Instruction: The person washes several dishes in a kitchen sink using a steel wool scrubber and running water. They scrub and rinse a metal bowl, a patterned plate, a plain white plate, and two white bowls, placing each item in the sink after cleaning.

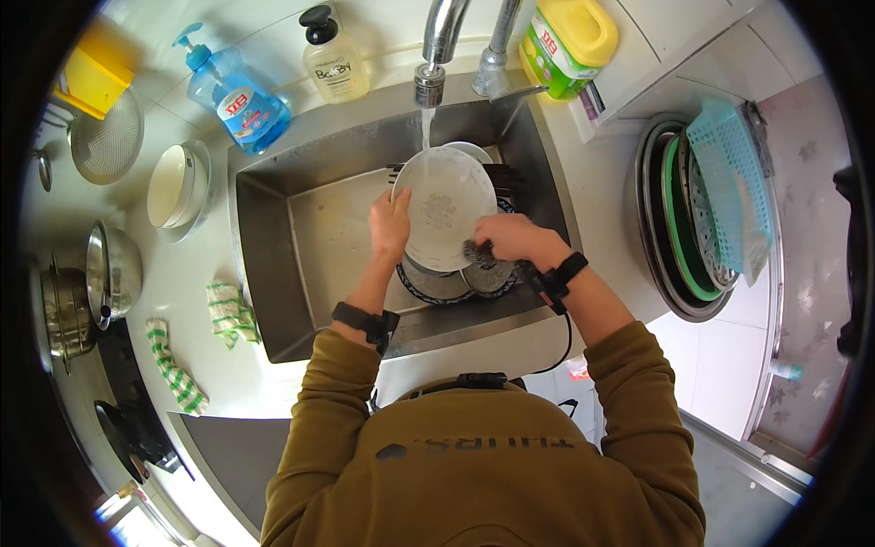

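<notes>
My left hand (390, 223) grips the left rim of a white plate (444, 205) with a faint pattern at its centre. The plate is tilted under water running from the metal faucet (429, 85). At the plate's lower right rim, my right hand (514, 239) holds a dark steel-wool scourer (478, 254) against it. Beneath the plate, dishes with dark blue patterned rims (437, 290) lie in the steel sink (273, 273). Behind it show part of a white bowl (472, 149) and dark chopsticks (504, 179), partly hidden.
A blue soap bottle (240, 109), a clear pump bottle (336, 72) and a yellow-green jug (564, 51) stand behind the sink. White bowls (169, 188) and striped cloths (231, 311) lie left. Nested basins (656, 225) and a light-blue basket (726, 184) lean right.
</notes>
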`<control>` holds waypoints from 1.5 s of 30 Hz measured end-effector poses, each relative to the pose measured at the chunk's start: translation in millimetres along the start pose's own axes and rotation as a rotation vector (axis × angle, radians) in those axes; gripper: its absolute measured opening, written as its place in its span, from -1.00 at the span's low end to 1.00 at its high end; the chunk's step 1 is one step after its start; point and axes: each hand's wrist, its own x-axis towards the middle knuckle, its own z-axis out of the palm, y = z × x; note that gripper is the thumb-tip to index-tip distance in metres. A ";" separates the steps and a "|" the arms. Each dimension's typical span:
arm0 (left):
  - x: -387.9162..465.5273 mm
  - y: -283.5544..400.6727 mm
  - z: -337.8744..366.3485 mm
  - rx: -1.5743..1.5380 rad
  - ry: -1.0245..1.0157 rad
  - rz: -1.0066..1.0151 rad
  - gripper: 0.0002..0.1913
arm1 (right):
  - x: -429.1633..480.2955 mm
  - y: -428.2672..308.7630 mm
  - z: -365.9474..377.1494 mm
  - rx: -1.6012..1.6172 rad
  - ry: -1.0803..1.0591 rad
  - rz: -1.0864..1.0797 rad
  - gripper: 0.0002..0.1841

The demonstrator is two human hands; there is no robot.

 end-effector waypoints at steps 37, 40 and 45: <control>13.2 -66.6 -37.9 0.231 0.158 0.046 -0.74 | -5.2 21.7 -6.5 -0.068 0.019 0.383 -0.50; 13.8 -68.8 -36.8 0.268 0.158 0.041 -0.74 | -13.7 24.7 -14.8 -0.067 0.001 0.431 -0.52; 17.5 -43.9 -74.2 0.402 0.178 0.195 -0.76 | -22.3 19.5 -36.6 0.021 0.030 0.484 -0.56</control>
